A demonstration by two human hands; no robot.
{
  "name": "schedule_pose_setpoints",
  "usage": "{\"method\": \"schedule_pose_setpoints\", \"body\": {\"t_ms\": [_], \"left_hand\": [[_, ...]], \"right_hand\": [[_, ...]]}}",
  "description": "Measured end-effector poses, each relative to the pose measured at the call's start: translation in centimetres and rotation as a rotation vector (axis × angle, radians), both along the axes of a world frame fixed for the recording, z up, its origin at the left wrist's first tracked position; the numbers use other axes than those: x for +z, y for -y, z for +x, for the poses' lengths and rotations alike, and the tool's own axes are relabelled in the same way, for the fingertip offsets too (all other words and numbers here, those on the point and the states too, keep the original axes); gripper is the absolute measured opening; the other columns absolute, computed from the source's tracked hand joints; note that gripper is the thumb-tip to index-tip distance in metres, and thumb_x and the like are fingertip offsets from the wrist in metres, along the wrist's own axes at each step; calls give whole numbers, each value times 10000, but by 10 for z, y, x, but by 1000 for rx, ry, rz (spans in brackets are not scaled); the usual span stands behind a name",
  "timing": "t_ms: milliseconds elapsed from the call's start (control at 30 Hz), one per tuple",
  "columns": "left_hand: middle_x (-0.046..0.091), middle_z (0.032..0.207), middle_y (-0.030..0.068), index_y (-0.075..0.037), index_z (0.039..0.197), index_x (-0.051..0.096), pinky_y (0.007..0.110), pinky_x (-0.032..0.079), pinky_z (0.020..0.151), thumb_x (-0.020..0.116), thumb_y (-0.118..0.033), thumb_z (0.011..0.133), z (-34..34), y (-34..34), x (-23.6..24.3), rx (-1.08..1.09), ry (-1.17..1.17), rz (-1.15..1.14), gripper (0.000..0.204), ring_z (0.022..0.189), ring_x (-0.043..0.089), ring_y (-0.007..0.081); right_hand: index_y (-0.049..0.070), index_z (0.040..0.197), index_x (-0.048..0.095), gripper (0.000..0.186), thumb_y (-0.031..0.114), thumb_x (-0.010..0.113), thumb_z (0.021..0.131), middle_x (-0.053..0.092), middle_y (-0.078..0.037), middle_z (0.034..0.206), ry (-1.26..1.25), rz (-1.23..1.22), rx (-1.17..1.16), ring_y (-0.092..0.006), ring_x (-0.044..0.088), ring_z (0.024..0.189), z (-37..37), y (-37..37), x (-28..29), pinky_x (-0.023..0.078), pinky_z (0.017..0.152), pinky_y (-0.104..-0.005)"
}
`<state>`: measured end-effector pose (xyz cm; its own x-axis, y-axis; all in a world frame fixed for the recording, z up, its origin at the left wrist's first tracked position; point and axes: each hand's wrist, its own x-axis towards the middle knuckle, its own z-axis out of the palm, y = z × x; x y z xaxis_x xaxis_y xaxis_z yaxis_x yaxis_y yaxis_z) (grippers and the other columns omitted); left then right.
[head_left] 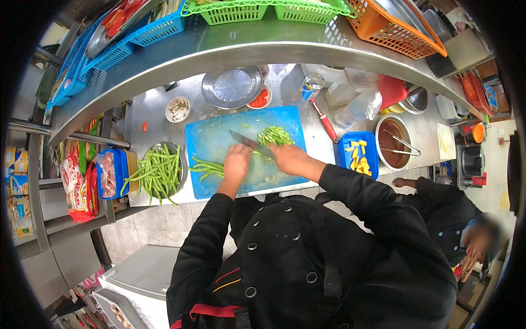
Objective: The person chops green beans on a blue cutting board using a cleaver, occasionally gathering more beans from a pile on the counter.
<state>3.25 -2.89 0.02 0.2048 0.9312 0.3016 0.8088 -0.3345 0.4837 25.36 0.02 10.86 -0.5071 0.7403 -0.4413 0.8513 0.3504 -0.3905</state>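
Right hand [287, 158]: closed round knife [247, 142]. Left hand [237, 163]: holding down green beans [206, 168] on blue board [211, 134], fingertips beside knife. Possible hazard: nicked fingertips, from rolling beans.

**Head cam: fisheye, looking down**

Left unit of a side-by-side pair, upright, unmirrored. Sits above the wearer's chef's jacket [274, 263], which fills bottom centre. Faces down and forward: left hand [237, 162] and right hand [290, 159] near mid-frame over the chopping board [211, 140], close range. Takes in the full counter [156, 129]; steel shelf [230, 36] bows across the top. Corners black.
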Motion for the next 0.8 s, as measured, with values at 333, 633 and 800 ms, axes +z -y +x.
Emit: {"method": "schedule_pose_setpoints", "body": {"t_ms": [333, 633, 800], "left_hand": [[651, 935, 70, -110, 997, 763, 443, 530, 825, 691, -117, 890, 5, 8, 3, 38, 32, 4, 129, 925, 609, 320], [680, 953, 103, -85, 969, 755, 449, 549, 828, 747, -65, 836, -5, 13, 8, 117, 50, -48, 135, 948, 656, 337], [673, 944, 107, -87, 967, 754, 456, 552, 822, 725, -105, 868, -6, 10, -2, 78, 52, -50, 105, 944, 663, 342]], "right_hand": [[-9, 1228, 539, 291, 60, 516, 946, 729, -297, 924, -56, 44, -20, -471, 734, 850, -8, 1, -1, 577, 752, -579], [2, 1186, 536, 264, 125, 558, 953, 721, -292, 857, -163, 89, -103, -496, 715, 824, -8, 9, -42, 565, 756, -589], [-10, 1199, 555, 261, 78, 524, 955, 730, -293, 917, -30, -1, -20, -468, 735, 871, -5, 5, 5, 581, 777, -563]]}}
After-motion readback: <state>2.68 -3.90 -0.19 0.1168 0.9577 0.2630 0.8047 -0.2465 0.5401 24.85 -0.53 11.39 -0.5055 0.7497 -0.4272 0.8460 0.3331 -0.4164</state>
